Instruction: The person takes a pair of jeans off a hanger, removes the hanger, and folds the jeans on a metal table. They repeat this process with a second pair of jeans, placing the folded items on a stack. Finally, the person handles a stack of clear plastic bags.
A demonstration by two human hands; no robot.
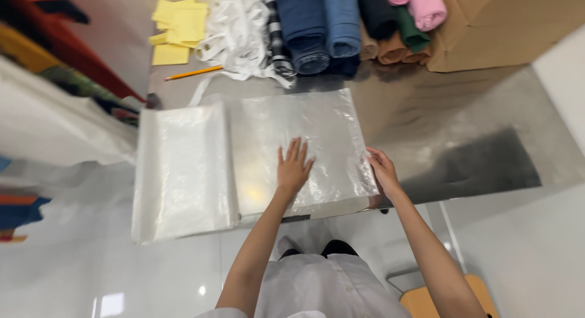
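- Pressing flat on the clear plastic bag (298,150), my left hand (293,168) lay open with fingers spread, palm down near the bag's near edge, grasping nothing.
- My right hand (382,170) sat at the bag's right near corner, fingers curled at the edge; I could not tell whether it pinched the film or only touched it.
- The bag lay spread on the shiny metal table (463,129), its near edge close to the table's front rim.
- Left of the bag, overlapping its left edge, a stack of white plastic sheets (180,171) hung partly off the table.
- Beyond the bag's far edge I saw a pencil (194,73), yellow paper slips (177,28), a heap of white strips (237,34), and rolled fabrics (320,28) in blue, brown, green and pink; a cardboard box (512,25) stood to the far right of the bag.
- I judged the film very light, limp and slippery on the metal, likely to wrinkle, cling and slide rather than keep shape.
- I judged the best hold to be a pinch at a corner or along the edge, with the other hand flat on the middle to stop it skating.
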